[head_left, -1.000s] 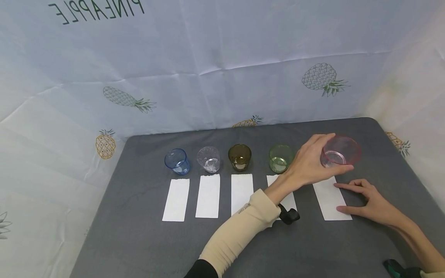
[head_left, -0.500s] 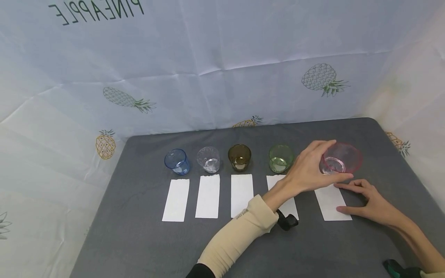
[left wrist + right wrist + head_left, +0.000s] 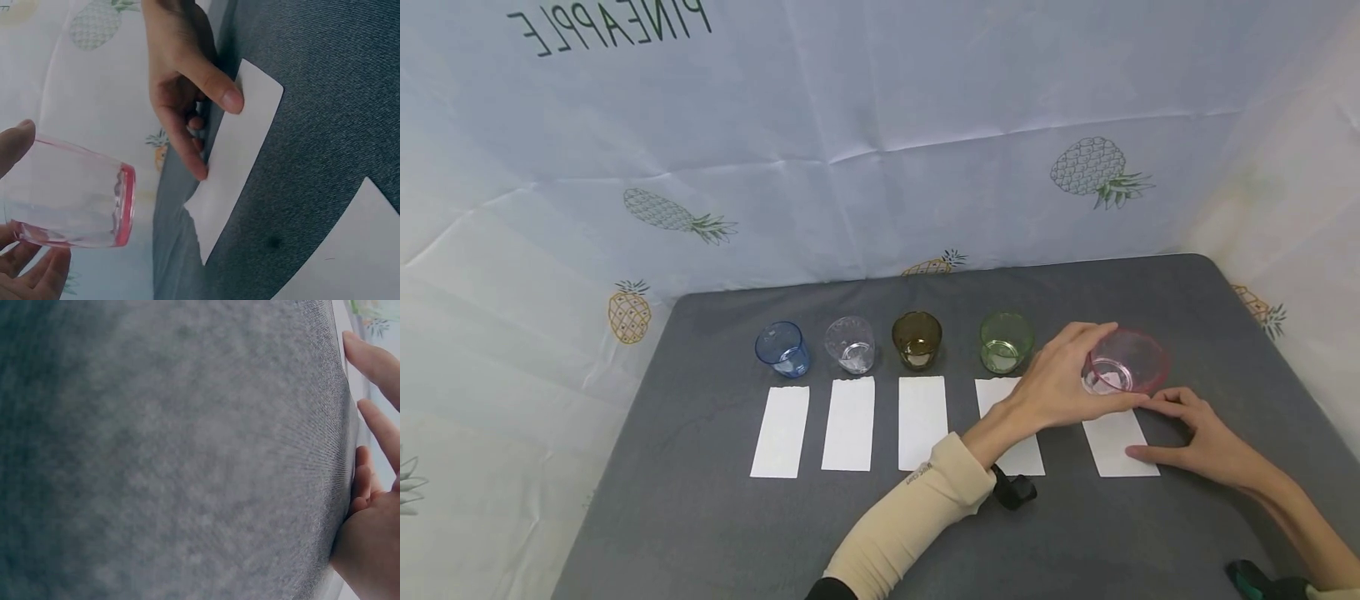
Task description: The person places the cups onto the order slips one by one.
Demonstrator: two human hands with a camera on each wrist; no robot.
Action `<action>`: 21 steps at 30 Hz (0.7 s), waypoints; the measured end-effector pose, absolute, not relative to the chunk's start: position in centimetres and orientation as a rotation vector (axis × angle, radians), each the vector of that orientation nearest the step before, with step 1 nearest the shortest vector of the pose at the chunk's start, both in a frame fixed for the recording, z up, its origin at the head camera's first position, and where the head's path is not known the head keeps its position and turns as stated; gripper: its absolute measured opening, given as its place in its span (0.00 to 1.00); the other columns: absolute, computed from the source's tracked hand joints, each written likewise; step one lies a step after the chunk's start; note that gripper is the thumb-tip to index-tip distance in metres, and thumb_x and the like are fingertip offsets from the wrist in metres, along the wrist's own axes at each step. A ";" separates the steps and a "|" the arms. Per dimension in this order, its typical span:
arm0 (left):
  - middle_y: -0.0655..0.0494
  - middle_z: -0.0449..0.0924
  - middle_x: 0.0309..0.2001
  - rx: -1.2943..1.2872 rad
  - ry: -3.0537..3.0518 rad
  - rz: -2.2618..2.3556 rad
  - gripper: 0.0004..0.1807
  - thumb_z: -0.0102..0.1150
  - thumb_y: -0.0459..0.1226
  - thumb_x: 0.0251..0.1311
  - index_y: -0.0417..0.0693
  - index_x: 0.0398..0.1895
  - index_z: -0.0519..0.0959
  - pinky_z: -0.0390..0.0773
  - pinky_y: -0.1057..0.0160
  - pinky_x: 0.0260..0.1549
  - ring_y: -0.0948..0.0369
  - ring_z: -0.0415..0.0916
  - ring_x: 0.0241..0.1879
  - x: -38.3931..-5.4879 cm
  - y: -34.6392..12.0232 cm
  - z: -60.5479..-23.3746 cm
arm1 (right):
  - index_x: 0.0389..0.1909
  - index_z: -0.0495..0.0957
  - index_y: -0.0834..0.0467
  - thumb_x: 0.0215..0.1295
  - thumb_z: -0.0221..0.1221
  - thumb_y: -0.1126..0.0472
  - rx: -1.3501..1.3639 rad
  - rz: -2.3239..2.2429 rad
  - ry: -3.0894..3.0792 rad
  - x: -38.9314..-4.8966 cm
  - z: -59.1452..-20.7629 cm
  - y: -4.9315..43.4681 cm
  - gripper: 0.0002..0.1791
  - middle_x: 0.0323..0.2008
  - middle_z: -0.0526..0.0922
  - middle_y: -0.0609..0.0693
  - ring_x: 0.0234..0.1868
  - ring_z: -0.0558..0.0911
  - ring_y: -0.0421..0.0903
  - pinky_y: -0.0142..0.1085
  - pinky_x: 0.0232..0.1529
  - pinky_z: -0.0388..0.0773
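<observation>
My left hand (image 3: 1063, 379) reaches across to the right and grips a clear, pink-tinted glass tumbler (image 3: 1126, 360), thumb on the near side and fingers on the far side. In the left wrist view the tumbler (image 3: 69, 194) is held in the air, its thick pink base facing the table. Below it lies the rightmost white paper strip (image 3: 1116, 446), its far end behind the glass in the head view. My right hand (image 3: 1202, 437) rests beside that strip, with the tips of thumb and index finger on its right edge.
Along the back stand a blue glass (image 3: 782, 350), a clear glass (image 3: 851, 345), an amber glass (image 3: 917, 340) and a green glass (image 3: 1006, 342). White strips lie in front of them, such as the leftmost strip (image 3: 779, 433). A pineapple-print curtain (image 3: 850, 125) borders the grey table (image 3: 715, 525).
My left hand has brought the pink tumbler toward me, down over the far end of the rightmost strip. My right hand has stayed in place on the strip's edge.
</observation>
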State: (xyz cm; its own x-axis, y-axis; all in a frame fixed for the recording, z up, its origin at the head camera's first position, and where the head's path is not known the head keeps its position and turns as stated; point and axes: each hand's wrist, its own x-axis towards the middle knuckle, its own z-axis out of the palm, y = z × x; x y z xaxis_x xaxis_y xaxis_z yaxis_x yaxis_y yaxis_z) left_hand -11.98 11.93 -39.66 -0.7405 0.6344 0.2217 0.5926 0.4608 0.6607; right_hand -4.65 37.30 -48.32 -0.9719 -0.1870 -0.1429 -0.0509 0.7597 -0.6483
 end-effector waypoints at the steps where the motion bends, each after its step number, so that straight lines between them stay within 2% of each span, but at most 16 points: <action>1: 0.58 0.71 0.70 1.110 2.635 1.158 0.48 0.72 0.57 0.55 0.52 0.77 0.66 0.70 0.81 0.56 0.69 0.72 0.65 -11.9 11.9 -39.8 | 0.64 0.74 0.71 0.54 0.76 0.57 -0.189 -1.013 2.759 -4.6 -48.3 37.3 0.39 0.56 0.65 0.62 0.54 0.59 0.50 0.66 0.50 0.63; 5: 0.59 0.71 0.70 1.097 2.621 1.150 0.48 0.72 0.57 0.55 0.52 0.77 0.65 0.71 0.81 0.57 0.69 0.72 0.66 -11.6 12.0 -40.3 | 0.61 0.75 0.69 0.53 0.77 0.58 -0.208 -1.036 2.773 -4.6 -48.5 37.4 0.37 0.55 0.66 0.60 0.52 0.53 0.25 0.66 0.49 0.64; 7: 0.59 0.71 0.70 1.088 2.611 1.142 0.48 0.71 0.57 0.56 0.52 0.77 0.65 0.71 0.80 0.57 0.70 0.71 0.66 -11.4 12.1 -40.6 | 0.61 0.76 0.68 0.52 0.77 0.58 -0.215 -1.047 2.783 -4.6 -48.5 37.4 0.37 0.55 0.67 0.59 0.49 0.49 0.17 0.66 0.49 0.64; 10: 0.60 0.70 0.71 1.070 2.602 1.126 0.48 0.71 0.58 0.56 0.53 0.77 0.65 0.71 0.81 0.57 0.70 0.71 0.66 -11.1 12.3 -41.1 | 0.59 0.77 0.68 0.51 0.78 0.58 -0.232 -1.059 2.791 -4.5 -48.7 37.5 0.36 0.55 0.67 0.59 0.49 0.48 0.14 0.67 0.49 0.64; 13: 0.62 0.70 0.71 1.051 2.604 1.107 0.48 0.71 0.58 0.56 0.53 0.77 0.65 0.71 0.81 0.57 0.71 0.71 0.66 -10.9 12.6 -41.5 | 0.55 0.78 0.66 0.51 0.78 0.57 -0.222 -1.071 2.788 -4.6 -48.8 37.6 0.32 0.54 0.66 0.53 0.49 0.49 0.15 0.64 0.49 0.64; 17: 0.63 0.70 0.71 1.048 2.616 1.068 0.49 0.71 0.59 0.55 0.53 0.77 0.65 0.71 0.79 0.60 0.71 0.70 0.67 -10.6 12.8 -42.0 | 0.54 0.79 0.62 0.52 0.78 0.57 -0.223 -1.094 2.782 -4.6 -48.8 37.7 0.30 0.53 0.65 0.40 0.50 0.52 0.17 0.59 0.51 0.62; 21: 0.62 0.70 0.71 1.054 2.613 1.049 0.49 0.71 0.59 0.55 0.52 0.77 0.65 0.71 0.78 0.60 0.71 0.70 0.67 -10.4 12.9 -42.3 | 0.53 0.80 0.61 0.51 0.78 0.59 -0.257 -1.143 2.793 -4.6 -48.8 37.7 0.28 0.52 0.62 0.27 0.51 0.53 0.17 0.60 0.52 0.60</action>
